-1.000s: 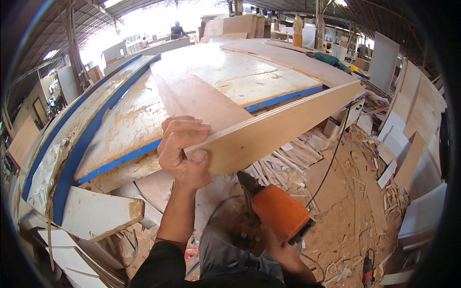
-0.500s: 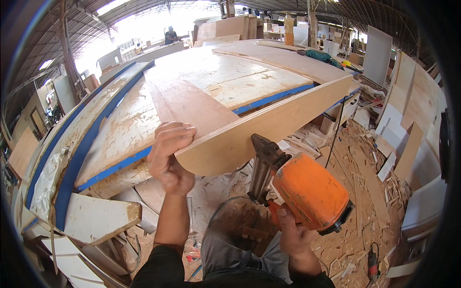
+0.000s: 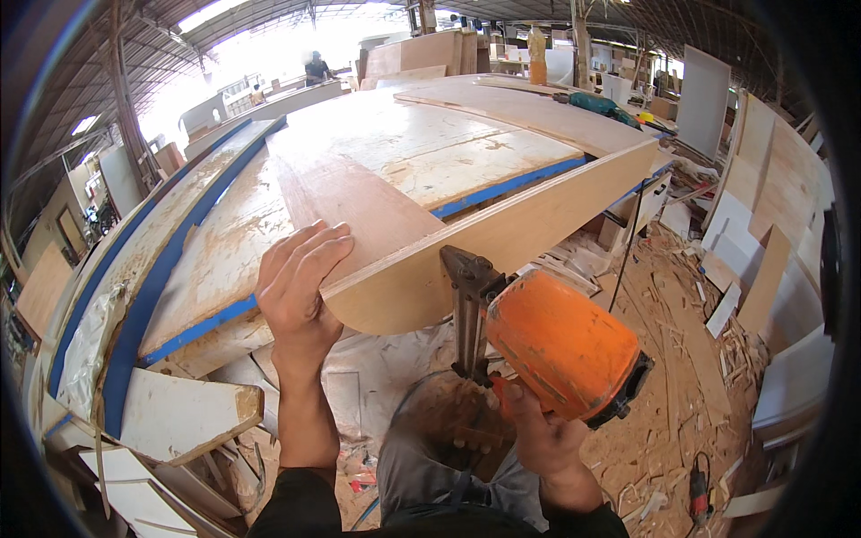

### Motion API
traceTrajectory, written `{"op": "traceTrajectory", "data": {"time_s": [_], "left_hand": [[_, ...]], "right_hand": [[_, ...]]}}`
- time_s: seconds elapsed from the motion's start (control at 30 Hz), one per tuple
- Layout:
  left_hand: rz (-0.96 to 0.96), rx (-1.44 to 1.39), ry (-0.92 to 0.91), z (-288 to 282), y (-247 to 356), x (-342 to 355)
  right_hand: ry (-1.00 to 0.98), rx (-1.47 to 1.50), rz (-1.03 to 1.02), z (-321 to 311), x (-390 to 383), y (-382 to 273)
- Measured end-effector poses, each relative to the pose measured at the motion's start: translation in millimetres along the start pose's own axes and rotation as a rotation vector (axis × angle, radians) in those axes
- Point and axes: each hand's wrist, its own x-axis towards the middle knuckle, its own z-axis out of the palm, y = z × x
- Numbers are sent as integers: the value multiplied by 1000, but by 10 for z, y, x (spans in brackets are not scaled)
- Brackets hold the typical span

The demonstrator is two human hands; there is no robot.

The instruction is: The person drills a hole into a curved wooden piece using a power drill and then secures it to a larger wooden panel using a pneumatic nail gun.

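Note:
In my right hand [image 3: 549,439] is an orange pneumatic nail gun [image 3: 567,345], its grip under my closed fingers. The gun's dark nose rests against the face of an upright plywood strip [image 3: 538,242] with a rounded near corner. My left hand [image 3: 303,278] grips the strip's left end, fingers bent over the top edge and the thumb hidden. Behind the strip, a flat reddish plywood board [image 3: 359,202] meets its upper edge and lies across the worn pale worktable [image 3: 421,148].
Blue-edged curved panels [image 3: 166,233] stretch along the left. On the far right of the table lies a green power tool [image 3: 594,105] near an orange-based bottle [image 3: 538,67]. Wood scraps [image 3: 668,359] cover the floor. A person [image 3: 317,69] stands far back. Sheets [image 3: 771,197] lean at right.
The nail gun has shifted left along the strip, its nose now closer to the rounded end. My left hand has moved slightly left and up, with its fingers straighter.

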Motion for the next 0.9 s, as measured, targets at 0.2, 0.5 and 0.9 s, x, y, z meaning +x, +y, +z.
{"op": "traceTrajectory", "data": {"time_s": [0.2,0.5,0.9], "left_hand": [[35,-7,26,32,-30,-10],[51,-1,43,64,-44,-32],[58,-2,64,88,-56,-39]], "right_hand": [[-7,-173,-63,-38,19,-17],[-43,-249,-105,-33,-7,4],[-214,-752,-476,-65,-33,168]]}}
